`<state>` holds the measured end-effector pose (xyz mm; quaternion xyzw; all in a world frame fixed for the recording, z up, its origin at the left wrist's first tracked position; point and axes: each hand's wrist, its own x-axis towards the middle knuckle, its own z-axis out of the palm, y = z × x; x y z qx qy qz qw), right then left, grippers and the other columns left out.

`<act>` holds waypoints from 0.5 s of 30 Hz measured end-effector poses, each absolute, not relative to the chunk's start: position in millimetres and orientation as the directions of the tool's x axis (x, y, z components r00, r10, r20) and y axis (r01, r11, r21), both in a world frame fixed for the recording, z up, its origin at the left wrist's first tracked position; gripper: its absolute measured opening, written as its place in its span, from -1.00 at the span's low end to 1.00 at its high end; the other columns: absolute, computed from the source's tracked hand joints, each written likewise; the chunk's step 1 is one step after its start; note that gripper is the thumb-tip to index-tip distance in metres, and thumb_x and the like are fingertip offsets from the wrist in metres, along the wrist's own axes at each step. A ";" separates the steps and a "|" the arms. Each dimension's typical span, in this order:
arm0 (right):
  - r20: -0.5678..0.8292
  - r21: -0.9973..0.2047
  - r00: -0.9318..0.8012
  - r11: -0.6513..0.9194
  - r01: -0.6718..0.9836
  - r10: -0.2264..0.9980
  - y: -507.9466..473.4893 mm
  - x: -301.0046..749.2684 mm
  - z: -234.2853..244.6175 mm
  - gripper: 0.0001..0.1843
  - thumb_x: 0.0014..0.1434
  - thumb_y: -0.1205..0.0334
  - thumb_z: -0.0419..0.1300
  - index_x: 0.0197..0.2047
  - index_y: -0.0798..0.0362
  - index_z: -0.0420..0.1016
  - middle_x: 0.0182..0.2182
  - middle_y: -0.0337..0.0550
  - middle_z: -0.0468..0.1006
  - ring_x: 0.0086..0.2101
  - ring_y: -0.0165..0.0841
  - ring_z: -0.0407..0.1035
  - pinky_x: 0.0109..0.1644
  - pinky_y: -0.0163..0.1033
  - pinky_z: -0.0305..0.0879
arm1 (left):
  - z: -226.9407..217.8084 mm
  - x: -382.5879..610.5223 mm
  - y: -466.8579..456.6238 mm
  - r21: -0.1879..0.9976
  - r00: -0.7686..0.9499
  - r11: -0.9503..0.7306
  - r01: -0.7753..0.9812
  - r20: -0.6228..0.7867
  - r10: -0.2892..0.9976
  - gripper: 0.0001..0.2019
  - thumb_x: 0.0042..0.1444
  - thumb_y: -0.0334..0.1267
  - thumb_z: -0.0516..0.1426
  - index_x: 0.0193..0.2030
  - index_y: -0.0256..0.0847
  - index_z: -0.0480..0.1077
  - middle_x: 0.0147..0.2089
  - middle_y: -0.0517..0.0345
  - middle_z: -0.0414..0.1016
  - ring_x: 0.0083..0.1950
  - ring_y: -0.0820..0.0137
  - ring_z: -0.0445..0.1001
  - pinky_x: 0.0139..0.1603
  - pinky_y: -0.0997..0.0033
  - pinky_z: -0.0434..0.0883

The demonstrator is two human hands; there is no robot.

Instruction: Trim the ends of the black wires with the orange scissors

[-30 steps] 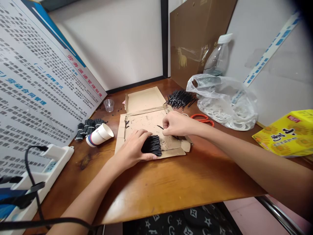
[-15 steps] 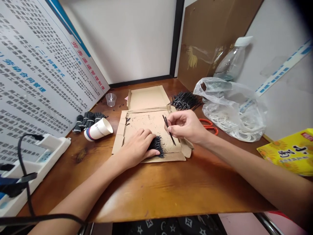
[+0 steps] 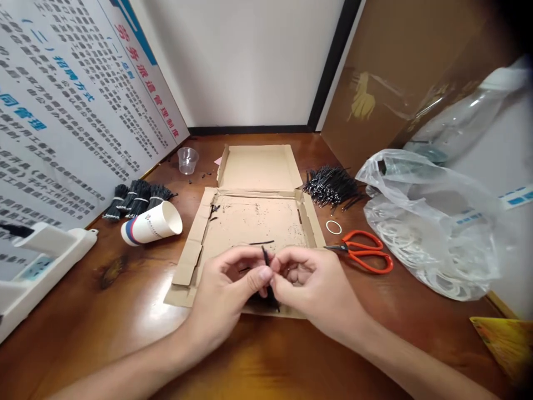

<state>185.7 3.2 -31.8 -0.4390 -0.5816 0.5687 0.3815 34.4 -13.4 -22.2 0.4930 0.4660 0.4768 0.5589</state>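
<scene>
Over the near part of an opened flat cardboard box [image 3: 189, 253], both hands meet. My left hand [image 3: 222, 291] is closed, its thumb and forefinger pinching short black wires [image 3: 265, 255] that stand upright. Against it, my right hand [image 3: 322, 291] has its fingertips pressed together on the same black wires; exactly how many is hidden. Below the hands lies a dark heap of black wires [image 3: 260, 301], mostly covered. One loose black wire rests on the cardboard just beyond the fingers.
Right: a pile of black wires [image 3: 331, 186], a white rubber band [image 3: 333, 226], orange-handled scissors [image 3: 368, 253], a plastic bag of white bands [image 3: 433, 239] and a bottle [image 3: 453, 119]. Left: tied wire bundles [image 3: 137, 199], a tipped paper cup [image 3: 152, 224], a clear cup [image 3: 188, 161], a power strip [image 3: 45, 278].
My left hand has lifted off the wire heap and my right hand has brought its wires to it, so the fingertips now meet. The camera view has shifted, showing the scissors more fully.
</scene>
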 end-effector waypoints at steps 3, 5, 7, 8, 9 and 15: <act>0.006 -0.994 -0.333 0.041 0.098 0.943 0.3 180.0 -32.6 -0.92 -0.01 0.28 0.17 -0.48 0.10 0.42 -0.60 -0.24 0.41 -0.58 -0.48 0.25 -0.55 -0.38 0.20 | -23.0 30.2 -14.3 0.994 0.034 0.098 -0.047 -0.096 0.995 -0.86 0.02 -0.27 0.34 -0.44 -0.23 0.49 -0.37 0.18 0.49 -0.41 0.47 0.46 -0.40 0.54 0.45; 0.031 -0.993 -0.336 0.067 0.094 0.941 0.6 180.7 -28.2 -0.94 -0.01 0.32 0.16 -0.47 0.10 0.43 -0.59 -0.25 0.42 -0.58 -0.50 0.25 -0.54 -0.39 0.21 | -23.6 25.0 -13.1 0.993 0.037 0.111 -0.046 -0.109 0.993 -0.86 0.04 -0.27 0.34 -0.45 -0.23 0.49 -0.33 0.19 0.48 -0.44 0.51 0.45 -0.43 0.55 0.44; 0.028 -0.995 -0.347 0.061 0.084 0.937 2.3 186.8 -21.0 -0.94 0.00 0.35 0.15 -0.48 0.10 0.41 -0.61 -0.29 0.39 -0.60 -0.53 0.22 -0.55 -0.42 0.16 | -24.5 20.5 -11.2 0.991 0.043 0.109 -0.072 -0.106 0.993 -0.84 0.04 -0.26 0.33 -0.46 -0.23 0.49 -0.29 0.20 0.47 -0.49 0.55 0.41 -0.48 0.56 0.41; 0.040 -0.992 -0.342 0.080 0.102 0.939 3.5 191.8 -17.0 -0.93 -0.01 0.37 0.14 -0.50 0.10 0.39 -0.63 -0.31 0.37 -0.60 -0.54 0.20 -0.56 -0.42 0.14 | -24.7 18.6 -10.3 0.991 0.037 0.101 -0.083 -0.098 0.994 -0.84 0.05 -0.26 0.33 -0.46 -0.23 0.48 -0.29 0.20 0.47 -0.51 0.56 0.39 -0.50 0.56 0.39; 0.061 -0.985 -0.334 0.112 0.134 0.941 4.7 197.9 -13.4 -0.93 -0.01 0.38 0.14 -0.51 0.09 0.38 -0.64 -0.32 0.36 -0.61 -0.54 0.19 -0.56 -0.42 0.13 | -24.5 16.8 -9.4 0.992 0.021 0.089 -0.088 -0.088 0.996 -0.83 0.05 -0.25 0.33 -0.46 -0.22 0.47 -0.29 0.21 0.47 -0.52 0.57 0.39 -0.51 0.57 0.39; 0.013 -0.727 -0.265 0.191 0.659 0.964 10.6 229.1 -15.0 -0.88 -0.01 0.43 0.11 -0.36 0.06 0.37 -0.62 -0.34 0.37 -0.57 -0.48 0.20 -0.48 -0.34 0.04 | -14.7 3.5 -3.9 0.997 -0.058 0.063 0.045 -0.060 0.996 -0.82 0.08 -0.19 0.31 -0.38 -0.22 0.44 -0.39 0.15 0.55 -0.61 0.56 0.32 -0.67 0.61 0.25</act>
